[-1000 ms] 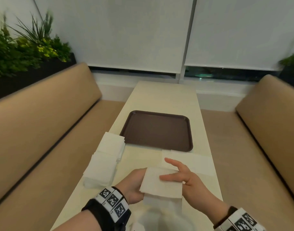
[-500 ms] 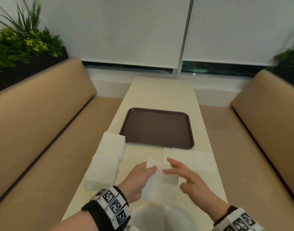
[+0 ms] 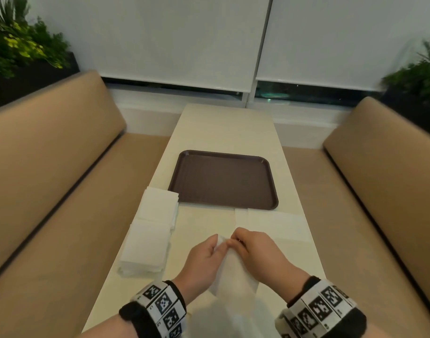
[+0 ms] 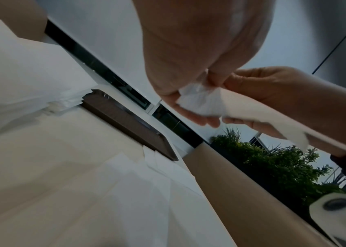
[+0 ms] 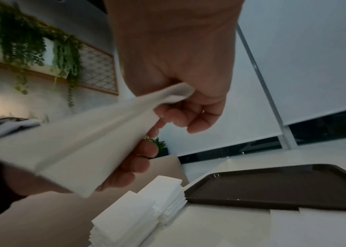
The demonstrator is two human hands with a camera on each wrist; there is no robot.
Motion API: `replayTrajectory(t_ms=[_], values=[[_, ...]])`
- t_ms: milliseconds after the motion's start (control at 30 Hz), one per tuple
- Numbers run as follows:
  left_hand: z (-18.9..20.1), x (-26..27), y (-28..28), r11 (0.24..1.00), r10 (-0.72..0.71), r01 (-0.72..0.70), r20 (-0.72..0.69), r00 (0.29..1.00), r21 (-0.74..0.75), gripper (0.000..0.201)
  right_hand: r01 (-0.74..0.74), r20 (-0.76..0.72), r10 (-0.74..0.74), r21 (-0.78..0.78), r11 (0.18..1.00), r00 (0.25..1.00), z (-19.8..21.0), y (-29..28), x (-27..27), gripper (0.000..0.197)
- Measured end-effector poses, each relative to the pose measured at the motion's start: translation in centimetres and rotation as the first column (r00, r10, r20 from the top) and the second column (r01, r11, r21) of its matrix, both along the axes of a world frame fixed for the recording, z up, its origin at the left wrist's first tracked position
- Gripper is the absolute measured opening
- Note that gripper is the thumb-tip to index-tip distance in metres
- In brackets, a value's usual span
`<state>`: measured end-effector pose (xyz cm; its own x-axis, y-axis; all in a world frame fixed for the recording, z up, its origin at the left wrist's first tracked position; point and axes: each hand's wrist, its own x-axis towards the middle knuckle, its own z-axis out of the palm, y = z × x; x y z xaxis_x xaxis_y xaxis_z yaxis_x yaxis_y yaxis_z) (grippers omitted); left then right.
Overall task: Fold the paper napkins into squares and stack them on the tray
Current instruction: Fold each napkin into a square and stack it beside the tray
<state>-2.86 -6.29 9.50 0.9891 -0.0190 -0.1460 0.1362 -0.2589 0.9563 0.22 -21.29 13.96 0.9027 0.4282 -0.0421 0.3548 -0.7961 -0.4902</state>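
Note:
A white paper napkin [image 3: 234,276] hangs above the near end of the table, pinched at its top edge by both hands. My left hand [image 3: 204,259] and my right hand [image 3: 255,252] meet there, knuckles almost touching. The left wrist view shows the left hand [image 4: 191,70] bunching the napkin [image 4: 206,103] against the right hand [image 4: 273,93]. From the right wrist, the right hand [image 5: 180,93] pinches the napkin [image 5: 96,143] and the left hand [image 5: 132,165] lies under it. The brown tray [image 3: 223,181] lies bare in the middle of the table.
Two stacks of white napkins [image 3: 151,230] sit at the table's left edge, near the tray's corner. Flat unfolded napkins [image 3: 277,223] lie right of my hands. Tan benches [image 3: 50,181] flank the narrow table [image 3: 228,128]. Plants [image 3: 21,47] stand behind the left bench.
The napkin was held flat and spread between my hands; now both hands have come together at its top edge and it hangs narrow and bunched. My right fingers have curled in.

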Motion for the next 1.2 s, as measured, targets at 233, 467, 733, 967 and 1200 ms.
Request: replayTrajectory(t_ms=[233, 467, 733, 967, 1200], values=[[-0.7, 0.4, 1.5, 1.000, 0.013, -0.013, 0.005, 1.000, 0.028, 0.032, 0.051, -0.162, -0.044, 0.045, 0.998, 0.986, -0.1, -1.5, -0.3, 0.023], [-0.5, 0.6, 2.9, 0.992, 0.129, -0.129, -0.016, 0.991, -0.005, 0.032, 0.388, -0.462, -0.186, 0.394, 0.833, 0.867, -1.8, -0.6, -0.8, 0.017], [-0.5, 1.4, 8.1, 0.987, 0.127, -0.122, -0.049, 0.991, 0.104, 0.028, 0.471, -0.472, -0.238, 0.469, 0.747, 0.849, -4.0, 3.9, 1.1, 0.022], [-0.1, 4.0, 12.2, 0.965, 0.248, -0.254, -0.080, 0.965, -0.071, 0.011, 0.452, -0.554, -0.125, 0.506, 0.734, 0.823, -4.7, 8.5, 4.3, 0.013], [0.3, 10.6, 16.6, 0.890, 0.433, -0.433, 0.035, 0.901, 0.145, 0.030, 0.456, -0.496, -0.199, 0.474, 0.753, 0.845, -6.0, 14.1, 10.2, 0.013]])
